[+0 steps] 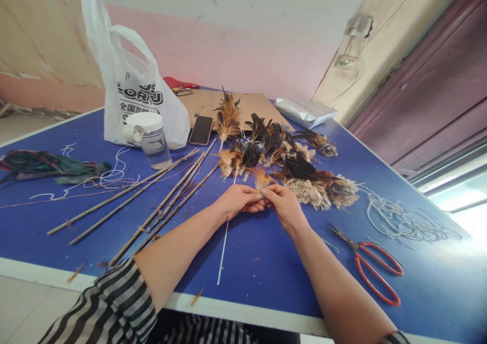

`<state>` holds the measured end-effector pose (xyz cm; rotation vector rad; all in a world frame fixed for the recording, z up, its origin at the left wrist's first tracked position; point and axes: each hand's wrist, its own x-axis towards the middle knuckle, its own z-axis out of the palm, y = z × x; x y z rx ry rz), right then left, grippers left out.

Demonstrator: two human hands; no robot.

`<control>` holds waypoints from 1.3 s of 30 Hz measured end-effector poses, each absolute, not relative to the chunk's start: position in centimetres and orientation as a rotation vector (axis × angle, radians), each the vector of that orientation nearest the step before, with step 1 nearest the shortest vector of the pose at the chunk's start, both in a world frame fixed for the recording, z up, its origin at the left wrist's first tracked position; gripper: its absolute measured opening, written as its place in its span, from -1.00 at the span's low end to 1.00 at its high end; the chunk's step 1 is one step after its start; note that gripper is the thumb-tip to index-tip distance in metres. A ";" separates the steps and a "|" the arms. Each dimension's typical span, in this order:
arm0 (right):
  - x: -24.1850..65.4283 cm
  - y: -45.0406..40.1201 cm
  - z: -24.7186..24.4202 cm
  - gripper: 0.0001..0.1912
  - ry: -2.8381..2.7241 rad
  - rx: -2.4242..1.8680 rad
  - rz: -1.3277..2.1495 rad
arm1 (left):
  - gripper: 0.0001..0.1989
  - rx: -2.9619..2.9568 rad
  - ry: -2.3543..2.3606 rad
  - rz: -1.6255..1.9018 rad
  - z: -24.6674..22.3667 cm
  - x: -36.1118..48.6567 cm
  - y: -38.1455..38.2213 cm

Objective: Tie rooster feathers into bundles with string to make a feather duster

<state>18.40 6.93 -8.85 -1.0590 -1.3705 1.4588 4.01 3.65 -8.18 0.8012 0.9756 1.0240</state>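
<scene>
A small tan-orange feather tuft (262, 177) is pinched between the fingertips of both hands over the middle of the table. My left hand (243, 202) closes on its base from the left, and my right hand (283, 206) from the right. The two hands touch at the fingertips, hiding the lower end of the tuft. Just beyond lie dark and brown feather bundles (272, 138), with pale cream feathers (308, 192) right of my right hand. Farther back, a brown feather piece (228, 118) stands out on a stick.
Thin bamboo sticks (160, 207) lie left, near a water jar (155, 146), white plastic bag (133, 95) and phone (201, 130). At right are red-handled scissors (375, 265) and tangled pale string (407, 219). Cardboard (254, 100) and a silver packet (306, 111) lie at the back.
</scene>
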 end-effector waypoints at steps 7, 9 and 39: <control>18.7 6.9 -8.3 -0.65 -1.631 -1.136 1.134 | -0.82 0.767 0.991 1.117 -8.2 3.7 3.9; 18.7 6.8 -8.1 -0.50 -1.789 -1.129 0.882 | -0.83 0.690 0.988 1.164 -8.1 3.6 4.0; 21.9 8.8 -7.2 -0.75 -2.266 -1.896 0.081 | -0.90 0.601 1.023 1.208 -8.0 4.4 3.7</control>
